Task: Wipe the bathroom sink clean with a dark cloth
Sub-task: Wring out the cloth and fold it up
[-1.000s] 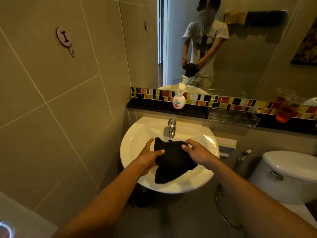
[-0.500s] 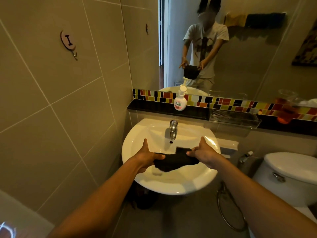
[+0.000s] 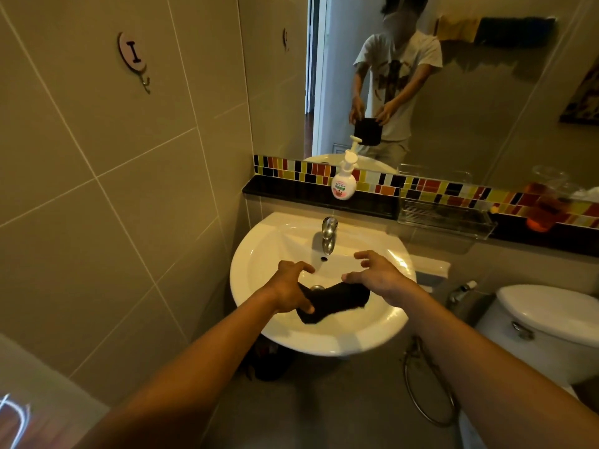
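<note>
A dark cloth (image 3: 337, 299) is bunched into a narrow band and stretches between my two hands, low over the white sink (image 3: 324, 341). My left hand (image 3: 288, 290) has its thumb pressed on the cloth's left end, fingers spread forward. The cloth's right end runs under the palm of my right hand (image 3: 379, 273), whose thumb lies on its edge while the fingers curl apart. In the mirror the cloth hangs from both hands. Part of the drain (image 3: 317, 287) shows behind the cloth.
A chrome faucet (image 3: 328, 234) stands at the basin's back. A white pump soap bottle (image 3: 343, 184) sits on the dark ledge, with a clear tray (image 3: 444, 218) and an orange cup (image 3: 544, 209) further right. A toilet tank (image 3: 544, 322) is at right, tiled wall at left.
The cloth went from a spread sheet to a narrow bunched band. Both hands lowered it toward the basin, moved apart, and their fingers opened out.
</note>
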Demonstrator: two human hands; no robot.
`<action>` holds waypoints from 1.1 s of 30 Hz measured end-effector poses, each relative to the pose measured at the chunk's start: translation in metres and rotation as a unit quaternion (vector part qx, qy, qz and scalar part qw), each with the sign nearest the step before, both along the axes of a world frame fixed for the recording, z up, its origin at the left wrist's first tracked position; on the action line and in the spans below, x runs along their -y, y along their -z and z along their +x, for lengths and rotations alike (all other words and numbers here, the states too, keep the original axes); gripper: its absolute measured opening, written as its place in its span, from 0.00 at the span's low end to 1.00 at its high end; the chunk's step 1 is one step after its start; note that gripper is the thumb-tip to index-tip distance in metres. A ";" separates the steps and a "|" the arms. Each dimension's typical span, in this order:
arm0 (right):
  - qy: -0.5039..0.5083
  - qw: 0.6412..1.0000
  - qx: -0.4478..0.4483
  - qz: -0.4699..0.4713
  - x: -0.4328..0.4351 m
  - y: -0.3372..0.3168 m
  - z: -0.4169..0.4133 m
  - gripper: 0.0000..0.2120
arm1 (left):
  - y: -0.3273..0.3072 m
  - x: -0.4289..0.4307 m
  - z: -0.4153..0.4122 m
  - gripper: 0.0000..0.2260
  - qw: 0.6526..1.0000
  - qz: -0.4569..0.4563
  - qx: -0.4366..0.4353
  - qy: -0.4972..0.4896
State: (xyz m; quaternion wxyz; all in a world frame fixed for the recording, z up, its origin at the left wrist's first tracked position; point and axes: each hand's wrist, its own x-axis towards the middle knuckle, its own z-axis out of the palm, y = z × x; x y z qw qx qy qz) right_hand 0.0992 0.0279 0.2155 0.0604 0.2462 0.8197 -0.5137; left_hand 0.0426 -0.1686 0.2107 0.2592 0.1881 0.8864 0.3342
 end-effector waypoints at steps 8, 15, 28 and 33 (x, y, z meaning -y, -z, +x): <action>-0.169 0.971 -0.024 0.168 0.006 0.002 0.005 0.19 | -0.001 -0.007 -0.009 0.09 0.988 -0.006 -0.144 0.050; -0.166 0.940 -0.056 0.292 -0.021 0.000 0.003 0.10 | -0.019 -0.012 -0.027 0.10 0.980 -0.017 -0.181 0.086; -0.135 0.965 -0.090 0.205 -0.068 -0.007 -0.002 0.10 | -0.022 -0.042 -0.046 0.08 0.974 -0.041 -0.192 0.115; -0.130 0.973 -0.053 0.183 -0.103 -0.008 0.008 0.11 | -0.019 -0.076 -0.050 0.07 0.984 0.011 -0.142 0.104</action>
